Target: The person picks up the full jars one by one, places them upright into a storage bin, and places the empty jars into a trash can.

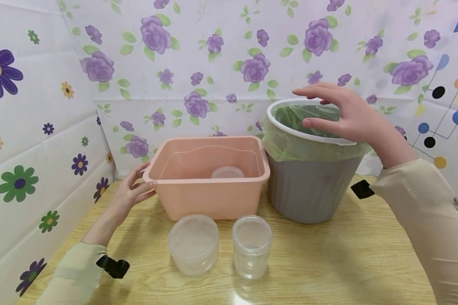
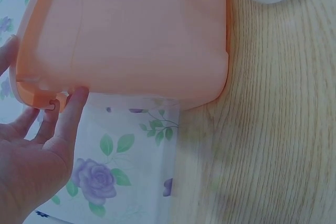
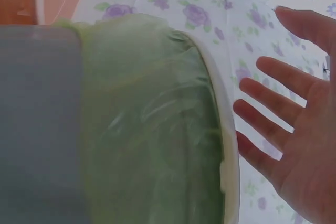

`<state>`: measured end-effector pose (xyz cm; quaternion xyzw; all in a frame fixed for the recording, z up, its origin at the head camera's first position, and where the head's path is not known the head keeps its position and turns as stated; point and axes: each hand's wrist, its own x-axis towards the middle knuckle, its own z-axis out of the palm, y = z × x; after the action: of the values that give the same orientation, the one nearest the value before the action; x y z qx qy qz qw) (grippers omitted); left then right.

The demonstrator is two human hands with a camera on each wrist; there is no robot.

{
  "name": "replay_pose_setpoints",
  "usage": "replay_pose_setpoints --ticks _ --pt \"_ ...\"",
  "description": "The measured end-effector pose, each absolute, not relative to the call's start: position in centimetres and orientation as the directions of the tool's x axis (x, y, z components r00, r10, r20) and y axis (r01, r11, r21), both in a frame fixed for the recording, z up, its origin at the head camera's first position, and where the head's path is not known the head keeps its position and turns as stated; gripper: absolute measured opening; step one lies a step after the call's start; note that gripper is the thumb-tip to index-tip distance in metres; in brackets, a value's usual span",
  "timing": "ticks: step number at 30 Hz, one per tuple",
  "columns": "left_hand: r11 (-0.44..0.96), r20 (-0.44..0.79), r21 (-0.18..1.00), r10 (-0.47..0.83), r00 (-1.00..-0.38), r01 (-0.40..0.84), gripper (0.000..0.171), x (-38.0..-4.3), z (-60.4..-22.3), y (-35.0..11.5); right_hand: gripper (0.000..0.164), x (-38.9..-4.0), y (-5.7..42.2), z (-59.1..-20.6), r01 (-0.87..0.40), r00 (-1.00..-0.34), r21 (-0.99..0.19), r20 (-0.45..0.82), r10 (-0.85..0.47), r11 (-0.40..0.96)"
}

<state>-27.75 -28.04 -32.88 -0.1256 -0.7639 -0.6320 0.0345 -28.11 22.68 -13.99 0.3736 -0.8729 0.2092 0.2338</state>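
Observation:
A pink plastic basin (image 1: 210, 197) stands on the table, with a round clear lid (image 1: 227, 172) inside it. My left hand (image 1: 131, 190) grips the basin's left end. In the left wrist view its fingers (image 2: 68, 121) reach under the rim while the thumb is at the rim's other side. To the right stands a grey trash can (image 1: 309, 186), lined with a green bag (image 1: 286, 142) folded over under its white rim ring (image 1: 280, 120). Over its mouth, my right hand (image 1: 351, 112) hovers with fingers spread and nothing held; the right wrist view shows them beside the ring.
In front of the basin are a wide, lidded clear round container (image 1: 194, 245) and a taller clear jar (image 1: 252, 248). They stand on the wood-grain table (image 1: 328, 262). Flower-printed cloth (image 1: 213, 76) hangs close behind the basin and can, and more cloth (image 1: 34, 148) lines the left side.

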Motion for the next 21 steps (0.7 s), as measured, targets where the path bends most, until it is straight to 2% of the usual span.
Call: replay_pose_setpoints --ticks 9,11,15,17,21 --pt "0.188 0.204 0.955 0.145 -0.968 0.229 0.072 -27.8 -32.7 -27.9 0.06 -26.1 25.7 -16.4 -0.753 -0.547 -0.19 0.714 -0.438 0.631" --pt "0.187 0.203 0.955 0.144 -0.968 0.228 0.072 -27.8 -32.6 -27.9 0.055 -26.0 26.3 -17.2 -0.769 -0.5 -0.17 0.761 -0.413 0.617" --pt "0.189 0.203 0.955 0.141 -0.969 0.228 0.072 -27.7 -32.5 -28.0 0.042 -26.1 27.2 -19.0 -0.813 -0.364 -0.102 0.857 -0.364 0.573" --pt "0.192 0.206 0.954 0.141 -0.968 0.231 0.072 -27.7 -32.6 -28.0 0.044 -26.1 27.5 -19.7 -0.827 -0.309 -0.073 0.888 -0.341 0.558" --pt "0.208 0.208 0.95 0.144 -0.967 0.235 0.072 -27.5 -32.8 -28.0 0.05 -26.0 28.0 -21.0 -0.834 -0.249 -0.047 0.921 -0.3 0.549"
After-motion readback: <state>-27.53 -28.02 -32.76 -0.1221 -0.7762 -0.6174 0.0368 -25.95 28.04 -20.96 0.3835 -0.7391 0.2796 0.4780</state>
